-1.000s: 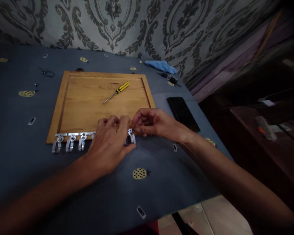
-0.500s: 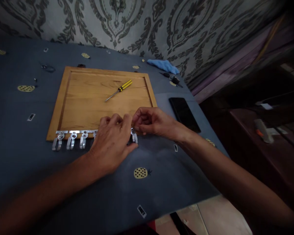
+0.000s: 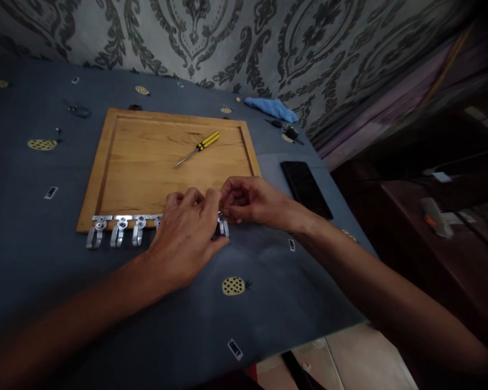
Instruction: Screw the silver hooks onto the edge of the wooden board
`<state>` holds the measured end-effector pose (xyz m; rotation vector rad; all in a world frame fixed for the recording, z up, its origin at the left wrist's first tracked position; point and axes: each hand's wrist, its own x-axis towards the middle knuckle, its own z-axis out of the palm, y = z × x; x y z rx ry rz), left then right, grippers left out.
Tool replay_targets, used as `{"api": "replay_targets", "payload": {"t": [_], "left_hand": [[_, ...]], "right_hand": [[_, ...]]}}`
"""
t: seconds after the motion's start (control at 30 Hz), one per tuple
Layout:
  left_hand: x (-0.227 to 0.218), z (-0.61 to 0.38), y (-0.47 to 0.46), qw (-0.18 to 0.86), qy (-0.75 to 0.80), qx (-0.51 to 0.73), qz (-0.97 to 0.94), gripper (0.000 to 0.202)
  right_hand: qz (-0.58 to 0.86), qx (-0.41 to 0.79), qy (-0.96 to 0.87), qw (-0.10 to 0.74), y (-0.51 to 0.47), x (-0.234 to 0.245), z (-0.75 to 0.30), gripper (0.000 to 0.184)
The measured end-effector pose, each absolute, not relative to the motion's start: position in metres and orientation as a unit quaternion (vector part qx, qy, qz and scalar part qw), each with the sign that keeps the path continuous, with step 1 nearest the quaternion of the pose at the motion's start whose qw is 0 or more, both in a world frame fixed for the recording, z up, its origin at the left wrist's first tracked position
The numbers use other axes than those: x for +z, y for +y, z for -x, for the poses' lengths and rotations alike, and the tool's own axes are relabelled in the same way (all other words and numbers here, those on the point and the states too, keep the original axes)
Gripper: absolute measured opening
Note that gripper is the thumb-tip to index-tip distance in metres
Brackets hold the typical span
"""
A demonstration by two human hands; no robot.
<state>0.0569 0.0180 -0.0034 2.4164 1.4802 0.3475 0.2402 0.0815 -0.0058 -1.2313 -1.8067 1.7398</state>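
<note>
A wooden board (image 3: pixel 146 162) with a raised frame lies on the cloth-covered table. Along its near edge runs a metal hook rail (image 3: pixel 120 219) with several double hooks hanging over the side. My left hand (image 3: pixel 187 233) bends over the right part of the rail and grips it, covering some hooks. At the rail's right end, my right hand (image 3: pixel 248 200) is closed in a pinch by the last hook. Whatever sits between those fingertips is hidden. A yellow and black screwdriver (image 3: pixel 203 143) rests on the board, beyond both hands.
Right of the board lies a black phone (image 3: pixel 307 189). Farther back are a blue cloth (image 3: pixel 271 108) and a dark tool (image 3: pixel 287 130) I cannot identify. A thin dark looped item (image 3: pixel 79 111) lies at the back left. A patterned wall (image 3: pixel 195 38) closes off the far side.
</note>
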Motion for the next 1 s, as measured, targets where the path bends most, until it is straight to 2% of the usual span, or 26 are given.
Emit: {"api": "replay_targets", "payload": {"t": [0.37, 0.63, 0.83, 1.0], "left_hand": [[-0.003, -0.056, 0.018, 0.141, 0.513, 0.116, -0.839, 0.048], [-0.002, -0.057, 0.017, 0.158, 0.514, 0.121, -0.835, 0.049], [-0.003, -0.056, 0.017, 0.150, 0.509, 0.130, -0.838, 0.047], [-0.003, -0.056, 0.017, 0.148, 0.510, 0.131, -0.837, 0.044]], "right_hand": [[0.437, 0.612, -0.637, 0.171, 0.081, -0.004, -0.238, 0.031], [0.470, 0.554, -0.639, 0.254, 0.058, -0.001, -0.254, 0.024], [0.475, 0.432, -0.739, 0.203, 0.042, -0.005, -0.257, 0.011], [0.466, 0.406, -0.759, 0.203, 0.043, -0.007, -0.252, 0.013]]}}
